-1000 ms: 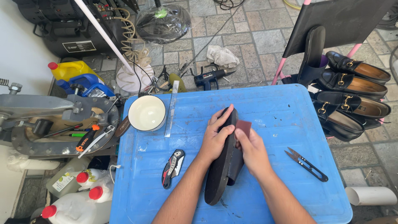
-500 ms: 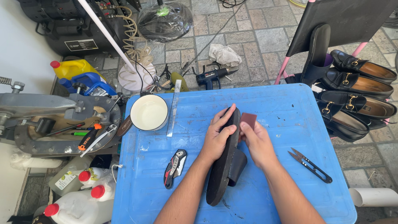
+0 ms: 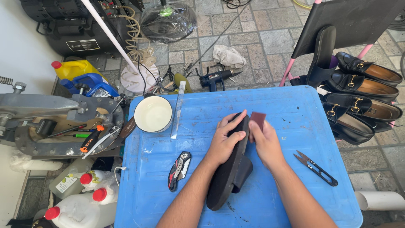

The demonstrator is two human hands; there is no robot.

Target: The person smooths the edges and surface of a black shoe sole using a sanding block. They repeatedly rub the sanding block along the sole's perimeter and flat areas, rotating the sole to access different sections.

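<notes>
The left hand (image 3: 223,141) is pressing down on a black shoe (image 3: 230,169) lying sole-up in the middle of the blue surface (image 3: 295,109), fingers spread over its front half. The right hand (image 3: 265,143) is pinching a small reddish-brown block (image 3: 257,119) against the shoe's toe edge. Both hands are closed on what they are holding, sitting close together on either side of the sole.

The shoe is looking stiff along the sole and fairly light, with a raised heel (image 3: 242,171) that is likely making it rock, so a flat palm over the middle should be steadying it best. The matte sole seems grippy rather than slippery. The block is looking small and firm, best held by its sides with the fingertips.

Counting: one shoe in hand, one block, one white bowl (image 3: 152,114), one clear ruler (image 3: 178,109), one folding knife (image 3: 179,170), one pair of thread snips (image 3: 316,168). Beside the surface, about four black loafers (image 3: 363,90) are sitting in a row, and one more black shoe (image 3: 322,55) is standing upright.
</notes>
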